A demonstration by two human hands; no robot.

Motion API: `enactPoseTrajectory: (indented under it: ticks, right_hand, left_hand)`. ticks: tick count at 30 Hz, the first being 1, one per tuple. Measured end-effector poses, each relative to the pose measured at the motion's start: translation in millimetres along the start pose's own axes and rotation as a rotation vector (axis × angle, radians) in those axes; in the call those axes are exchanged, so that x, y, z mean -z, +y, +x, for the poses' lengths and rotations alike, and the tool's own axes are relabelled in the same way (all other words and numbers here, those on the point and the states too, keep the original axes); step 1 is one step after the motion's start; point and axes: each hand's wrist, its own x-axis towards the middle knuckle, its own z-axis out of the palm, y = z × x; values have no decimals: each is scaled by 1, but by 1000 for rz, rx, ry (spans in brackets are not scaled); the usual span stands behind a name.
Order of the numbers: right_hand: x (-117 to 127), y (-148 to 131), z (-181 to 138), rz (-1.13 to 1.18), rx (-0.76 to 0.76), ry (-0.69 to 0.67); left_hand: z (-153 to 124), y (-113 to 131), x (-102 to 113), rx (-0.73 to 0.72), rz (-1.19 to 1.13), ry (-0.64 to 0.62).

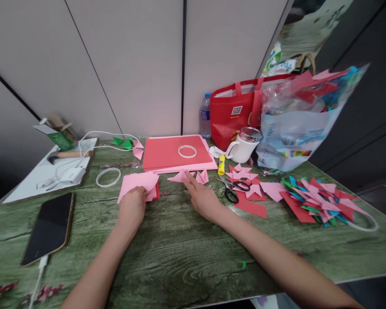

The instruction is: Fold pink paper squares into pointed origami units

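Note:
My left hand (pixel 133 207) is closed on the near edge of the top sheet of a stack of pink square paper (pixel 133 182), and that sheet curls up at its right side. Red paper (pixel 155 194) shows under the stack. Fingers stretched out, my right hand (pixel 203 201) rests its tips on a folded pink paper piece (pixel 177 176). Just right of those fingertips lies another folded pink piece (pixel 202 176). Black-handled scissors (pixel 232 195) lie beyond the right hand, among pink and red paper stars (pixel 241 175).
Behind are large red sheets (pixel 167 150) bearing a white ring (pixel 187 156). A glue stick (pixel 221 165), white mug (pixel 244 148), bottle (pixel 205 118), red bag (pixel 225 111) and paper-filled plastic bag (pixel 296 133) stand right. Left are a phone (pixel 49 227), hammer (pixel 72 154) and white ring (pixel 100 183).

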Motion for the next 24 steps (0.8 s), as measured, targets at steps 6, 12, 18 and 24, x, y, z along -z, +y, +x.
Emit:
enactPoseTrajectory:
  ticks: [6,12,18,24]
  right_hand:
    - [-3,-3,-23,427,56,201]
    - [-7,-12,-31,1347,-95,54]
    - [2,-14,-29,2027,-168,19]
    - [1,-6,-30,1936,-333,225]
  left_hand:
    - [-3,1,-1,11,23,40]
    - [-13,4,-5,-143,-181,628]
    - [-28,15,-14,-831,-303,700]
    - [-31,22,-24,-856,-436,517]
